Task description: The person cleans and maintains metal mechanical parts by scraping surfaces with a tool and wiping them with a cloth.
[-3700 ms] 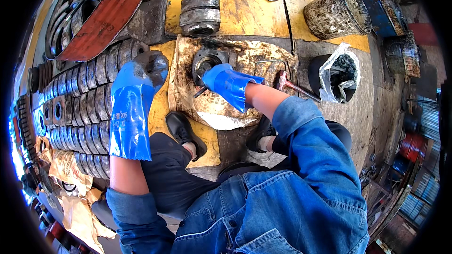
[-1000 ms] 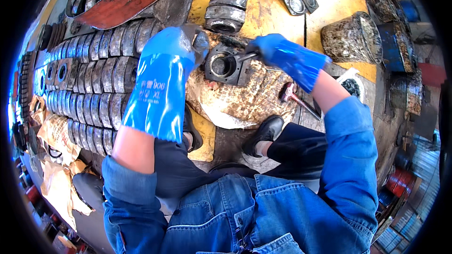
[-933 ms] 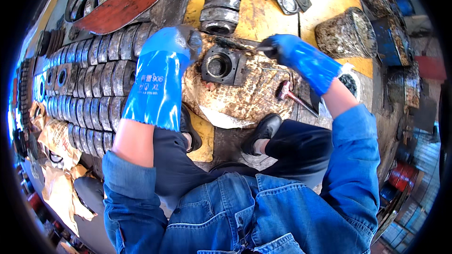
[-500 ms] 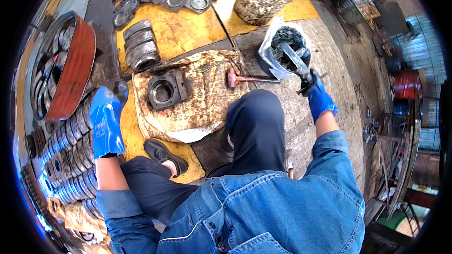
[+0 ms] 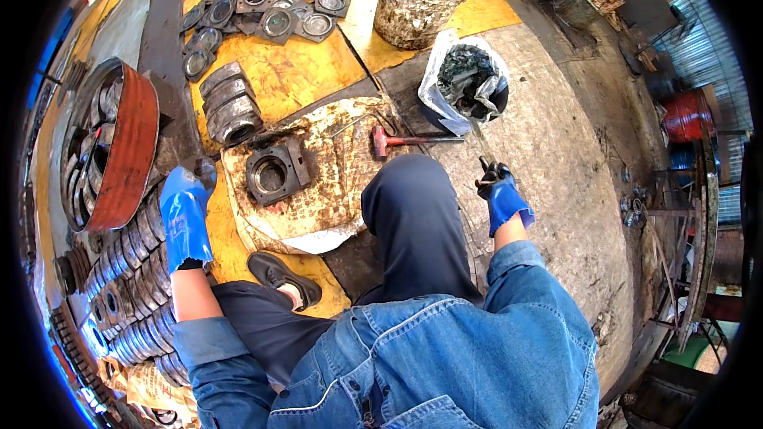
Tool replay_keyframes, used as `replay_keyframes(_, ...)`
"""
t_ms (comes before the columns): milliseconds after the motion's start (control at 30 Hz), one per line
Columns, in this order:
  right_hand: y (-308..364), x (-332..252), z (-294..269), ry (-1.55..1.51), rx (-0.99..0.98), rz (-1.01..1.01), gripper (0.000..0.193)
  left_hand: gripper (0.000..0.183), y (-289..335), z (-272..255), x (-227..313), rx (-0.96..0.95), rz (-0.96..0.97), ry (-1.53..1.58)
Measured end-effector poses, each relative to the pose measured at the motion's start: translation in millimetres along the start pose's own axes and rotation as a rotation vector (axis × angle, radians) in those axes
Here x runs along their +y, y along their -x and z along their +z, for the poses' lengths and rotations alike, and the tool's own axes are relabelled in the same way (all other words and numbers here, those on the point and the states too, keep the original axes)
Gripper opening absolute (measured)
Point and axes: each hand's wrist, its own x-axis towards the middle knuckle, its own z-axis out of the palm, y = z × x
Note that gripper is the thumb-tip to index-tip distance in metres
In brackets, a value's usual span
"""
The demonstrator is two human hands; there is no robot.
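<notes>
At far left, a red-brown curved metal band point(image 5: 131, 147) surrounds a heap of round metal rings point(image 5: 86, 157), apparently to keep them from spilling; below it, rows of block housings point(image 5: 141, 270) stand on edge in close ranks, probably to save floor space. Just right of them is the left hand point(image 5: 187, 187) in a blue gauntlet, its dark fingertips bunched near the sack's edge; I cannot tell whether they hold anything. A short row of rounded metal blocks point(image 5: 230, 103) lies beyond. One square flanged bearing housing point(image 5: 294, 163) lies on the left part of the stained sack point(image 5: 338, 183), bore facing up, likely so that its inside can be reached, and clear of both hands. Behind it is a pile of flange plates point(image 5: 278, 24). Rightward on the sack lies a bent rod point(image 5: 354, 121), then a red-headed hammer point(image 5: 381, 143), seemingly kept within reach. Next comes a bucket lined with plastic point(image 5: 433, 95), holding dark grease-like matter point(image 5: 467, 71); the liner presumably keeps its wall clean. Just below it hovers the right hand point(image 5: 497, 188), its blackened fingers slightly parted; whether they grip anything I cannot tell.
</notes>
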Motion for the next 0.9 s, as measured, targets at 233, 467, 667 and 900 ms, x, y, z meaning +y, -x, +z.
replay_keyframes(233,50.5,-13.9,12.9,0.000,0.007,-0.132,0.039,0.039,29.4,-35.2,36.0,0.000,0.010,-0.136)
replay_keyframes(467,41.2,28.4,85.6,1.007,-0.056,-0.793,0.026,0.032,0.2,-4.8,-39.1,0.125,0.156,0.139)
replay_keyframes(667,-25.8,35.0,82.2,2.405,0.476,-1.306,0.034,0.036,-15.6,2.7,-33.6,0.153,0.262,-0.192)
replay_keyframes(900,-29.3,53.2,52.9,2.419,0.590,-1.082,0.038,0.037,-20.4,10.2,-28.4,0.072,0.296,-0.143)
